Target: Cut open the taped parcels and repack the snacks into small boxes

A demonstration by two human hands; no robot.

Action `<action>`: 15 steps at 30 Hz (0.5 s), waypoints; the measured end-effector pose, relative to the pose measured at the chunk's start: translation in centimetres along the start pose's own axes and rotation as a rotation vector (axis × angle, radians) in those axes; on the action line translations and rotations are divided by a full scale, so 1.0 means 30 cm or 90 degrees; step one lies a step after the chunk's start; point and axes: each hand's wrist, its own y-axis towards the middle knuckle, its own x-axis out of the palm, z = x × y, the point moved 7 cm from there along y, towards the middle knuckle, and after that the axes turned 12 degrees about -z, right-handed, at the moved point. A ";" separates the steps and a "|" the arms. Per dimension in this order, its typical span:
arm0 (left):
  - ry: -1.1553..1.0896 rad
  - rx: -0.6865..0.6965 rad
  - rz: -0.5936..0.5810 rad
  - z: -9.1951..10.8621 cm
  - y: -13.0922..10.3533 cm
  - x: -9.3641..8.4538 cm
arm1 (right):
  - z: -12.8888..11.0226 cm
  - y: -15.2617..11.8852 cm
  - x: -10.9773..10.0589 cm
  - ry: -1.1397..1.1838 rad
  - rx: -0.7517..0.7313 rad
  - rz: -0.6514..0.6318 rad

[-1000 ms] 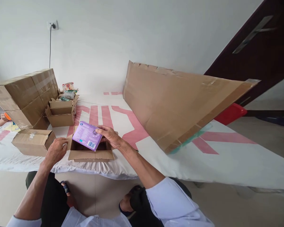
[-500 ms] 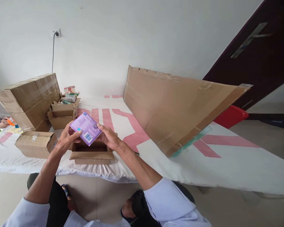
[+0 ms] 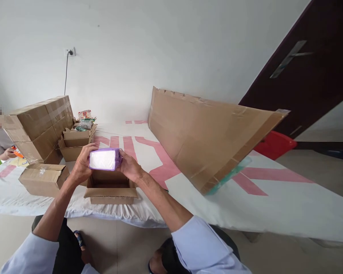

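Between my two hands is a purple package (image 3: 103, 159), its pale white side turned toward me; what it contains I cannot make out. My left hand (image 3: 84, 163) grips its left end, and my right hand (image 3: 129, 164) closes on its right end. Directly below the package, an open cardboard box (image 3: 111, 199) stands on the cloth-covered table, its near flap folded outward. A closed, taped cardboard box (image 3: 42, 182) lies to the left of my left hand.
Stacked cartons (image 3: 36, 129) stand at the back left, beside an open box (image 3: 71, 150) and some bagged goods (image 3: 85, 122). A large cardboard sheet (image 3: 205, 137) leans on the right. At the far left, another person's hand (image 3: 9, 153) holds something orange.
The package has been tilted: its printed purple face with the barcode was toward me, and now its white side is. Both hands keep hold of it above the open box.
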 end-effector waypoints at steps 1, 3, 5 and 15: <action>0.022 -0.013 0.001 -0.004 -0.009 0.001 | -0.004 -0.001 -0.003 -0.014 -0.030 0.015; -0.008 -0.096 -0.013 -0.035 -0.036 0.007 | -0.014 -0.012 -0.008 -0.051 -0.090 0.040; -0.148 -0.204 -0.078 -0.074 -0.076 0.040 | -0.027 -0.032 -0.008 -0.111 -0.145 0.055; -0.454 -0.249 -0.012 -0.120 -0.102 0.065 | -0.013 -0.035 0.015 -0.251 -0.176 -0.009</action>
